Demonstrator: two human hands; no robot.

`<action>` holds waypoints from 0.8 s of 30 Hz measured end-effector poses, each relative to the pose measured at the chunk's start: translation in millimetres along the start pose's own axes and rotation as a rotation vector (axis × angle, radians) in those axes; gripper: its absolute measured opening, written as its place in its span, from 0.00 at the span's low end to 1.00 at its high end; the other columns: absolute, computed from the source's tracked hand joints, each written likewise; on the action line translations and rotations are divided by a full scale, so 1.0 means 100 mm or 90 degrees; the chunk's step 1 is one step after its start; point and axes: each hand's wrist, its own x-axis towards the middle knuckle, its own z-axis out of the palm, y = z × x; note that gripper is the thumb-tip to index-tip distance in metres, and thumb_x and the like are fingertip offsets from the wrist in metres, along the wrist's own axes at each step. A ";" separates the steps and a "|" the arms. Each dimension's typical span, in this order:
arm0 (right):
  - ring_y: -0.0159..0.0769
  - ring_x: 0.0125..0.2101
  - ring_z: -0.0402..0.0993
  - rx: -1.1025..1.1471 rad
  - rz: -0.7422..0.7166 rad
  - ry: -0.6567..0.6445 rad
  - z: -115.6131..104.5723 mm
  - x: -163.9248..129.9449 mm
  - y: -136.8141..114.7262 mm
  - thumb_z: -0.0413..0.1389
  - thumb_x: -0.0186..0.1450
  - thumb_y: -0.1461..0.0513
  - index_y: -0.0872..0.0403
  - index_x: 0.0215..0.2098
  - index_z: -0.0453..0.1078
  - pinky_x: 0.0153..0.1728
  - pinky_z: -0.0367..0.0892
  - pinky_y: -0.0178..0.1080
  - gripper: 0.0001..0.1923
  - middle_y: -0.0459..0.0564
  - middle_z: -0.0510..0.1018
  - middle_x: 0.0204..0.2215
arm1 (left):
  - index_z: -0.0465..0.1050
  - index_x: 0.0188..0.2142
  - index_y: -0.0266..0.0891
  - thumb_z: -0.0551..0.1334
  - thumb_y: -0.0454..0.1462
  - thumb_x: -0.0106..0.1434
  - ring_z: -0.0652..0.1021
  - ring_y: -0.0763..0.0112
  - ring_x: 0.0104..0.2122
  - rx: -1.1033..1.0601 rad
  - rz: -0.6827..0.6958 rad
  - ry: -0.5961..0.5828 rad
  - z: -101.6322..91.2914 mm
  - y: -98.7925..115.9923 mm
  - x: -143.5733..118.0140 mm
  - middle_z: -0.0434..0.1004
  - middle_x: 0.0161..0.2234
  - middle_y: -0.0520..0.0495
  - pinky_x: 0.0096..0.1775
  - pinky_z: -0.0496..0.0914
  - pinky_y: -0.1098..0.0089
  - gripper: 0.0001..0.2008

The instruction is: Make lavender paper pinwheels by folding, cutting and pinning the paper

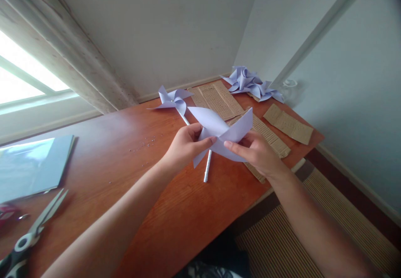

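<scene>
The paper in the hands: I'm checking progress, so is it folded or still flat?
Folded. The paper has corners bent in toward its middle, pinched there by the left hand and right hand.

The folded sheet (pixel 219 134) is thin, matt, pale lilac paper, as is the pinwheel (pixel 173 99). The table (pixel 125 161) is glossy reddish wood. The cardboard strips (pixel 288 123) look rough and brown; the scissors (pixel 31 232) have shiny metal blades.

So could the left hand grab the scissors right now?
Probably not straight away. The left hand is pinching the folded paper together with the right hand. The scissors lie uncovered near the table's left edge, so it would have to let go first.
</scene>
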 end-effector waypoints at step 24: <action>0.38 0.31 0.79 0.124 -0.044 -0.052 0.54 0.05 0.24 0.68 0.59 0.52 0.47 0.34 0.82 0.36 0.76 0.42 0.10 0.45 0.84 0.29 | 0.75 0.44 0.38 0.76 0.36 0.52 0.77 0.74 0.30 -0.307 -0.140 0.105 -0.07 -0.25 -0.53 0.80 0.35 0.50 0.36 0.71 0.73 0.20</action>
